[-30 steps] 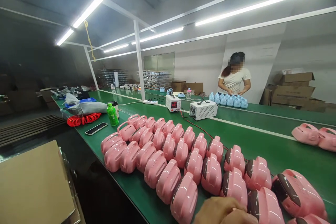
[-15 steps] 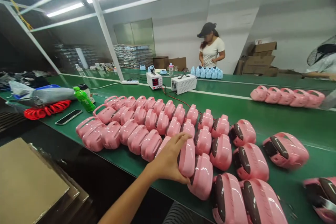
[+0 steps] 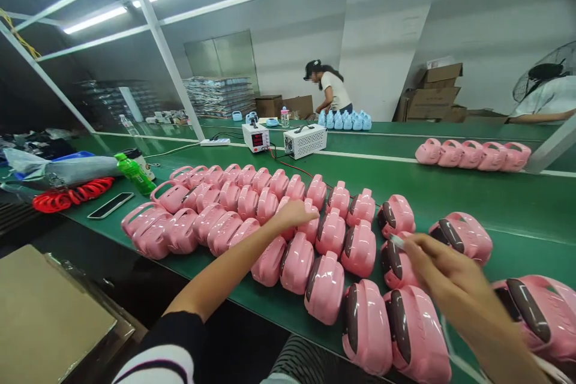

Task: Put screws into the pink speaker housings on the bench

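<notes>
Rows of glossy pink plastic housings point(image 3: 330, 294), each with a handle and many with a dark front panel, stand on the green bench. My left hand point(image 3: 294, 214) is over a pink housing in the middle rows, its thumb pointing right; the other fingers are hidden. At the right, my right hand point(image 3: 454, 270) is pinched on a small whitish piece point(image 3: 396, 241), blurred by motion, close in front of a pink housing with a dark panel point(image 3: 398, 261). A thin white strand, perhaps a cable, runs below that hand.
Behind the rows sit two white power-supply boxes point(image 3: 255, 138) point(image 3: 306, 141) with a red lead. At left lie a green bottle point(image 3: 135, 174), a phone point(image 3: 110, 206) and red rings point(image 3: 72, 195). Across the bench, a person point(image 3: 330, 90) is beside pale blue housings point(image 3: 344, 120).
My left hand has left the near-row housing and moved up to the middle rows. My right hand has come into view with a small whitish piece. The view has shifted slightly.
</notes>
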A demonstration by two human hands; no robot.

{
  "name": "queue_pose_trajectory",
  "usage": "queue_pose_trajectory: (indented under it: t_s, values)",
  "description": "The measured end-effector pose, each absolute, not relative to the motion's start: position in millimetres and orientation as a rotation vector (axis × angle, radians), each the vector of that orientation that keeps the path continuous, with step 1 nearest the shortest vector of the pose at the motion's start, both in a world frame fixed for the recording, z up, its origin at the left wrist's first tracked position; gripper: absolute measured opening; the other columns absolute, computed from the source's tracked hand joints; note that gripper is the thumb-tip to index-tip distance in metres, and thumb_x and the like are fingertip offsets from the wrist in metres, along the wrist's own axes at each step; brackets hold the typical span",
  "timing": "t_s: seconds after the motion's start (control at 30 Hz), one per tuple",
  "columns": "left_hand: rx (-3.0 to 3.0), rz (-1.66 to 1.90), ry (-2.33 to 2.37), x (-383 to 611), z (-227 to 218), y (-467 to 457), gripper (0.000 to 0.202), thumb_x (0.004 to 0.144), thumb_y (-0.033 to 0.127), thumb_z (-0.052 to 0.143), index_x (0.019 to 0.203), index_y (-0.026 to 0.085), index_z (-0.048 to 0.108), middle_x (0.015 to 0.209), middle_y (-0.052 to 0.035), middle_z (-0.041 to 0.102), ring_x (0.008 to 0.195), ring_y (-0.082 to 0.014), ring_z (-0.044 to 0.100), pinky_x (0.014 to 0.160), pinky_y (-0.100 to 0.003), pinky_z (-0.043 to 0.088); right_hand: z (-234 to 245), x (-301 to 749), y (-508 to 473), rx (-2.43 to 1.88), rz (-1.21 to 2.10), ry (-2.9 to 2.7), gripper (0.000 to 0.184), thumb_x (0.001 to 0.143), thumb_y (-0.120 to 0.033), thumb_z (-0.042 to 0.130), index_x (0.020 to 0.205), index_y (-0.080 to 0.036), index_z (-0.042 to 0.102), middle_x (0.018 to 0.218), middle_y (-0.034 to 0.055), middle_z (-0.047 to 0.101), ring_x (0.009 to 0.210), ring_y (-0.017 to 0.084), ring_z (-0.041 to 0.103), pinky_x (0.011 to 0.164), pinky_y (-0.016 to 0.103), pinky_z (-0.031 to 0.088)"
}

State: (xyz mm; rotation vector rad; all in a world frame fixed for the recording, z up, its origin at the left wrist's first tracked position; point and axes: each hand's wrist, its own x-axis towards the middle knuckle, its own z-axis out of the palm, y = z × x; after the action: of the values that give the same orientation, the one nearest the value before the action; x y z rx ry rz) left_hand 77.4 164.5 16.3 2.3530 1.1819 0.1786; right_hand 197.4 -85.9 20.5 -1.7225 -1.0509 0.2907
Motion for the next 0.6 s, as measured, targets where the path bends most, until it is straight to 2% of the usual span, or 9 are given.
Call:
queue_pose_trajectory:
  t_s: [0.13,0.3,0.43,0.6]
  values:
    - [2.329,0.467,1.212,90.9,13.6,160.3,0.033,0.08,0.026,0.065,0.057,0.017,0.043,0.057,0.0061,0.04,0.055,-0.01,0.039,0.059,-0.025,0.036,20.3,196.6,-27.7,-1.715,0.318,-1.199,0.036,0.086,-0.049,0.039,0.061,-0.023,0.042,0.05,-0.0038,0.039,0.048,0.014,0.038,0.046,0.026,0.03]
    - [2.143,0.953,1.028,67.3,38.4,142.6,0.035,0.076,0.022,0.047,0.052,0.021,0.023,0.054,0.0055,0.022,0.052,-0.0094,0.027,0.052,-0.025,0.024,17.8,182.3,8.8,-1.692,0.269,-1.247,0.033,0.087,-0.042,0.039,0.061,-0.023,0.041,0.052,-0.0023,0.046,0.049,0.014,0.041,0.05,0.027,0.027]
    - [2.007,1.126,0.858,56.8,55.2,119.0,0.031,0.069,0.033,0.045,0.051,0.021,0.024,0.053,0.0046,0.024,0.053,-0.0092,0.025,0.05,-0.025,0.022,31.3,163.7,8.7,-1.631,0.27,-1.296,0.033,0.09,-0.04,0.038,0.064,-0.022,0.045,0.055,-0.0016,0.052,0.051,0.014,0.045,0.052,0.027,0.029]
    - [1.922,1.209,0.782,59.4,55.6,97.9,0.031,0.063,0.033,0.051,0.05,0.021,0.025,0.054,0.0047,0.023,0.054,-0.0089,0.024,0.05,-0.026,0.02,36.1,163.1,-4.6,-1.658,0.283,-1.294,0.033,0.09,-0.038,0.042,0.062,-0.021,0.046,0.05,-0.0022,0.049,0.047,0.014,0.043,0.049,0.027,0.026]
